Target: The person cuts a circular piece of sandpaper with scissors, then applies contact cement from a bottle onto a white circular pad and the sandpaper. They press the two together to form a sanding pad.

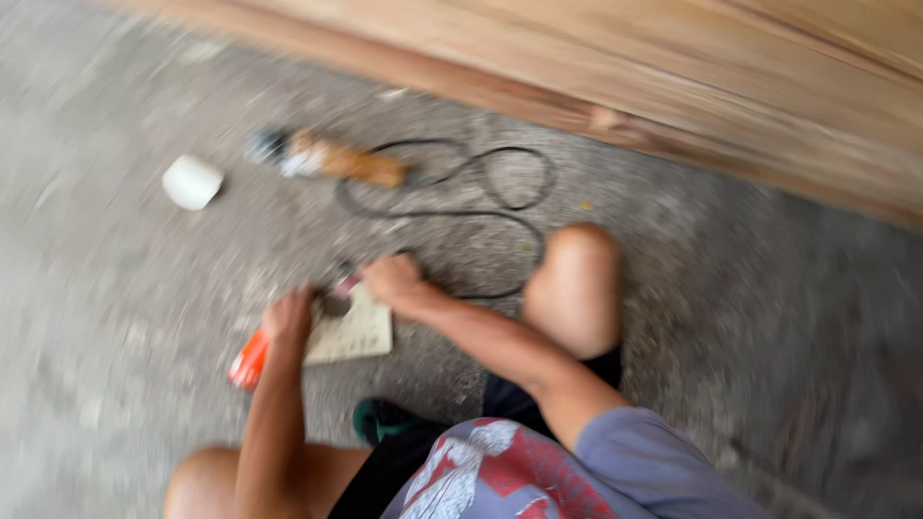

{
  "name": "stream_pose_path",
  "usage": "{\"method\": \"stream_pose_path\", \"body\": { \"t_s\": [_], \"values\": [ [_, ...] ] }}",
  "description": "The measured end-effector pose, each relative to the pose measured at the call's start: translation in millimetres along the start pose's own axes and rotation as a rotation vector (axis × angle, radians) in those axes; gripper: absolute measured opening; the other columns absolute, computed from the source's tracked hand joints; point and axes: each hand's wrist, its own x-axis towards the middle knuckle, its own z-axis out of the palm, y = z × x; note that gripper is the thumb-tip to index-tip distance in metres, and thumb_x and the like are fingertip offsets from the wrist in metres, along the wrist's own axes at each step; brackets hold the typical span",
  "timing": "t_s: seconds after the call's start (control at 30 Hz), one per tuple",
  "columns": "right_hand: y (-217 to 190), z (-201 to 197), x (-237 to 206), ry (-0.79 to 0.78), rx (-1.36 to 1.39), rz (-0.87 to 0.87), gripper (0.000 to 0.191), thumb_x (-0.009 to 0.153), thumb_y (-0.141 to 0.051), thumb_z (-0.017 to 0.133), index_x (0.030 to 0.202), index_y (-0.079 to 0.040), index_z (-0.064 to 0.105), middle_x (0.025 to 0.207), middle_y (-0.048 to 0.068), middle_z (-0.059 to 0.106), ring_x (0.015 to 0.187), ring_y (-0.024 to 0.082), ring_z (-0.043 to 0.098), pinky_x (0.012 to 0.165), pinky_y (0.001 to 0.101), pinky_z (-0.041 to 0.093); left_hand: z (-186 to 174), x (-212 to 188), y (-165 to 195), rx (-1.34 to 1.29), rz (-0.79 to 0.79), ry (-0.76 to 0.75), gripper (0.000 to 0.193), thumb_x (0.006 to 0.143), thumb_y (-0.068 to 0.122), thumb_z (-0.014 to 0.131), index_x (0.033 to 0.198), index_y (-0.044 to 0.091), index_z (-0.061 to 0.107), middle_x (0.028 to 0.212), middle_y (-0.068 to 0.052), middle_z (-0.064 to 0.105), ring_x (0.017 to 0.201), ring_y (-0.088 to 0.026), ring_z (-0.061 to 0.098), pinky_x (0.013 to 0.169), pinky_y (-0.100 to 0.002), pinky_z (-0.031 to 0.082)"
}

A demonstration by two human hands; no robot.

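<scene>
A white roll is seen lying on the concrete floor at the far left, well apart from the work. Nearer, an orange tool is gripped in the left hand, which is closed around its upper end so that its tip is brought onto a pale flat sheet laid on the floor. The sheet is kept low, between the knees, where both hands can be pressed down on it. At its far edge the right hand is curled over a small dark part; because of motion blur, whether it is clamped or only touched cannot be told. Beyond the hands, an orange power tool is left lying on its side, its black cord looped loosely toward the right knee. A wooden board is seen along the far right.
</scene>
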Motion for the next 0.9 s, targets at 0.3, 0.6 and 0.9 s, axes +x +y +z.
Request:
{"method": "stream_pose_path", "body": {
  "t_s": [0.3, 0.6, 0.9],
  "values": [
    [115, -142, -96, 0.244, 0.153, 0.237, 0.024, 0.084, -0.016, 0.063, 0.105, -0.011, 0.075, 0.088, 0.012, 0.076, 0.079, 0.026, 0.074, 0.066, 0.0449, 0.058, -157, -70, 74, -0.122, 0.048, 0.201, 0.022, 0.104, 0.033, 0.057, 0.114, 0.015, 0.063, 0.100, -0.015, 0.075, 0.089, -0.039, 0.072, 0.072, -0.052, 0.056],
    [270, -245, -355, 0.600, 0.907, 0.905, 0.027, 0.091, -0.020, 0.065, 0.117, -0.014, 0.070, 0.088, 0.009, 0.074, 0.075, 0.024, 0.071, 0.067, 0.0428, 0.055, -344, -168, 153, -0.326, 0.191, 0.488, 0.019, 0.101, 0.027, 0.068, 0.112, 0.011, 0.065, 0.099, -0.017, 0.074, 0.089, -0.039, 0.072, 0.074, -0.050, 0.055],
    [348, -185, -727, 1.000, 0.857, 1.142, 0.025, 0.095, -0.021, 0.072, 0.106, 0.001, 0.072, 0.091, 0.014, 0.072, 0.083, 0.021, 0.066, 0.076, 0.0381, 0.051, -488, -263, 320, -0.585, 0.498, 0.608, 0.014, 0.102, 0.014, 0.070, 0.108, 0.005, 0.061, 0.089, -0.016, 0.071, 0.076, -0.031, 0.071, 0.067, -0.039, 0.054]
  ]
}}
